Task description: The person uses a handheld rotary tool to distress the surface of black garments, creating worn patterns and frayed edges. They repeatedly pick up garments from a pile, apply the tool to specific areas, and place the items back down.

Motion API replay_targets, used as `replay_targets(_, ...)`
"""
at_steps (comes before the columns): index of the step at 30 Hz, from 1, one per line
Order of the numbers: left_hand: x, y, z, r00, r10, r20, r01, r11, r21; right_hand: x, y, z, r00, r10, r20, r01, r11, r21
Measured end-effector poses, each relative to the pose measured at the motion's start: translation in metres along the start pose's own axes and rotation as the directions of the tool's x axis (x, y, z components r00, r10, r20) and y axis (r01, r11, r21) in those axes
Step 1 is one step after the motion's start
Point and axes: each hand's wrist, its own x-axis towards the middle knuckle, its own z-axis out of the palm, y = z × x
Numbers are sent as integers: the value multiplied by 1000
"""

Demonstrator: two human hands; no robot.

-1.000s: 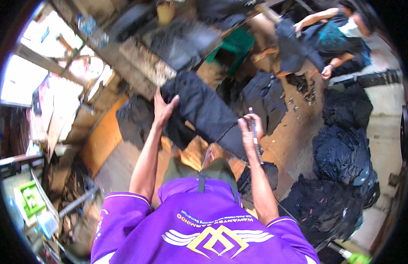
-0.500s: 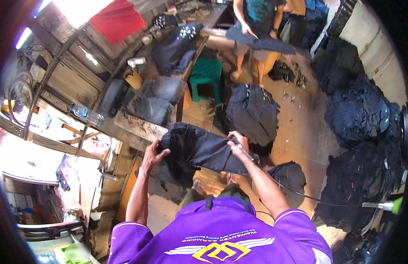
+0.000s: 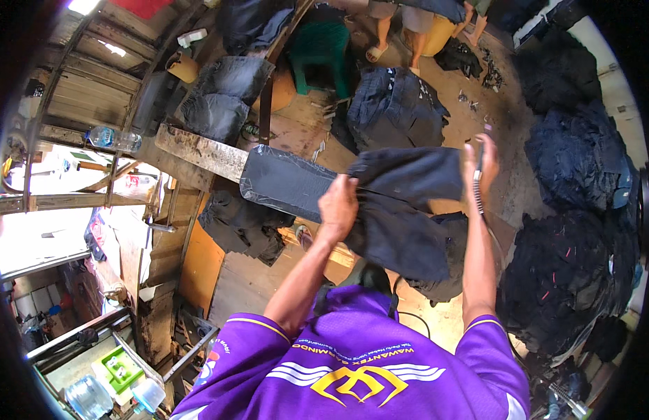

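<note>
A pair of black trousers (image 3: 408, 175) hangs off the right end of a dark padded board (image 3: 279, 183), both legs spread toward the right. My left hand (image 3: 338, 206) is closed on the cloth at the trousers' left end, just beside the board's end. My right hand (image 3: 480, 168) is raised beyond the leg ends, apart from the cloth. In it is a slim dark hand tool (image 3: 479, 183) with a ribbed, spring-like sleeve, from which a thin cable or hose runs down along my forearm. Some right fingers point upward; the tool's tip is hard to make out.
Dark garment piles lie ahead (image 3: 394, 108), at right (image 3: 569, 273) and under the board (image 3: 244, 224). A green plastic stool (image 3: 321, 56) stands ahead. Another person's legs (image 3: 415, 35) show at the top. Water bottles (image 3: 113, 138) lie at left.
The trousers have been pulled rightward, baring the padded board. My left hand moved from the board's far part onto the cloth; my right hand moved right and up with the tool. The view tilted down.
</note>
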Motion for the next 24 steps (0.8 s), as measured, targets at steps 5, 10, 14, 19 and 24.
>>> replay_targets(5, 78, -131, -120, 994, 44, -102, -24, 982, 187, -81, -155, 63, 936, -186, 297, 29, 885, 464)
replay_targets(10, 94, -188, -195, 966, -248, 68, 254, 962, -102, -176, -252, 139, 846, -383, 371, 126, 819, 559)
replay_targets(14, 45, -178, -201, 981, -193, -20, 192, 952, 238, -196, -262, 152, 905, -244, 348, 14, 835, 549)
replay_targets(19, 45, -173, -199, 887, -418, 198, 372, 899, 231, -201, -277, 145, 907, -192, 375, 39, 924, 380)
replay_targets(24, 77, -172, -231, 693, -247, 677, 670, 569, -478, -199, -289, 155, 944, -122, 307, 51, 972, 230)
